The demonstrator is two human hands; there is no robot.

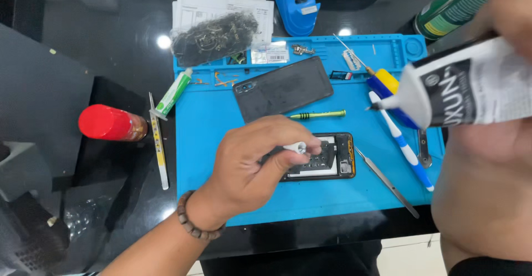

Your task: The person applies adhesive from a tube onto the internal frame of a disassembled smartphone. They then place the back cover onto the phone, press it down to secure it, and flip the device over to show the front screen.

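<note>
Glue tube (471,90), white with a black label band and a fine metal nozzle, is clamped in the right hand (512,16) at the upper right of the frame, its tip pointing left above the mat. A small white cap (295,147) is pinched between thumb and fingers of the left hand (252,162) at the centre of the frame, directly over an opened phone (327,157) with its inner parts exposed, laid flat on a blue mat (205,126). The dark back cover (282,88) of the phone is placed above it, tilted, with a green-handled screwdriver (318,114) between the two. Tweezers (386,182) are found just right of the phone, and a blue and white brush (402,143) further right. A yellow and blue screwdriver (382,79) is set in the upper right of the mat. On the dark bench (111,43), left of the mat, a red-capped can (111,124), a small green and white tube (173,94) and a second pair of tweezers (158,143) are listed. A blue tape dispenser (296,4) is seen at the top centre, beside a dark bag of small parts (213,37) lying on papers. A green can (454,4) is partly shown at the top right.
</note>
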